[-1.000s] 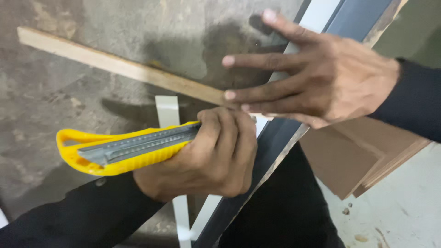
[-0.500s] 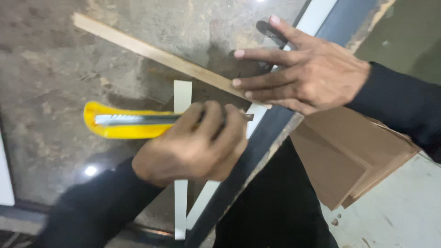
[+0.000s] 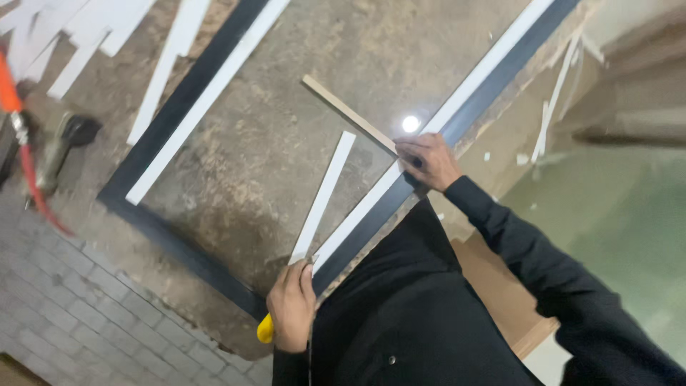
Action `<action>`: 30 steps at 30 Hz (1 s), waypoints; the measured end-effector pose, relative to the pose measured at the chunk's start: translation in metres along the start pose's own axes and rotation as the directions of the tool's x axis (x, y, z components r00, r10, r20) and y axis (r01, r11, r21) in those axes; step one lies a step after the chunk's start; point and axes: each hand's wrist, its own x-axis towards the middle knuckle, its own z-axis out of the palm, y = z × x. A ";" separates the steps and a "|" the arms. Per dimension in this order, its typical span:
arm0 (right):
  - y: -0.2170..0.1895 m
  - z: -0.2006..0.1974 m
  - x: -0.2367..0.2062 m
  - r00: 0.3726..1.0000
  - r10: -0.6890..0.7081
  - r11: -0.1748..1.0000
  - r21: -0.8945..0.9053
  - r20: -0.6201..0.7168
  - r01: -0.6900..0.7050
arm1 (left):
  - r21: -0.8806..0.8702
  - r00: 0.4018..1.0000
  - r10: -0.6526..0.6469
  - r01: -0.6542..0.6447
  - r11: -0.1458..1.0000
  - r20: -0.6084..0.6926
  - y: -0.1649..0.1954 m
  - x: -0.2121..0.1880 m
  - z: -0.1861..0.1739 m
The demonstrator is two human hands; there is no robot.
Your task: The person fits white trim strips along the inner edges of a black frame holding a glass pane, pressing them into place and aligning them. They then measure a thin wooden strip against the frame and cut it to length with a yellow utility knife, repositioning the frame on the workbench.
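My left hand (image 3: 291, 306) grips a yellow utility knife (image 3: 266, 329) at the near end of a loose white strip (image 3: 324, 194) lying on the brown slab (image 3: 271, 136). Only the knife's yellow butt shows below the fist. My right hand (image 3: 427, 161) presses down on the near end of a thin wooden stick (image 3: 346, 112), right at the slab's white and black edge band (image 3: 457, 107). Both arms wear black sleeves.
A black and white band (image 3: 187, 107) frames the slab's left side. Several white offcut strips (image 3: 78, 36) lie at the top left. An orange-handled tool (image 3: 21, 143) and a dark tool (image 3: 64, 139) rest on the left. Grey paving (image 3: 78, 322) is below.
The view has pulled far back and up. My left hand with the knife slid down to the white strip's near end. My right hand closed from spread fingers onto the stick's end.
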 end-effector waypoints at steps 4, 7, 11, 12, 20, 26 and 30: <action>0.015 -0.002 0.010 0.998 0.060 0.995 0.076 -0.033 -0.057 | -0.044 0.997 0.033 -0.036 0.998 -0.067 0.006 0.001 0.024; 0.040 -0.020 0.022 0.970 0.236 0.938 0.272 -0.052 -0.213 | -0.080 0.993 -0.022 0.013 0.997 -0.115 0.030 0.015 0.048; 0.090 -0.051 0.022 0.943 0.333 0.684 0.684 0.018 -0.254 | -0.028 0.988 -0.113 0.110 0.993 -0.110 0.078 0.033 0.091; 0.104 -0.058 0.016 0.930 0.362 0.605 0.742 0.067 -0.289 | -0.052 0.988 -0.120 0.116 0.992 -0.101 0.089 0.037 0.103; 0.185 -0.076 0.020 0.912 0.274 0.269 0.886 0.306 -0.378 | -0.009 0.926 -0.261 0.269 0.963 -0.274 0.128 0.060 0.184; 0.123 -0.053 0.047 0.940 0.037 0.932 0.328 0.338 -0.155 | 0.029 0.872 -0.335 0.368 0.929 -0.356 0.106 0.063 0.215; 0.075 -0.045 0.055 0.948 -0.202 0.906 0.414 0.244 0.087 | 0.098 0.881 -0.263 0.325 0.941 -0.393 0.094 0.064 0.222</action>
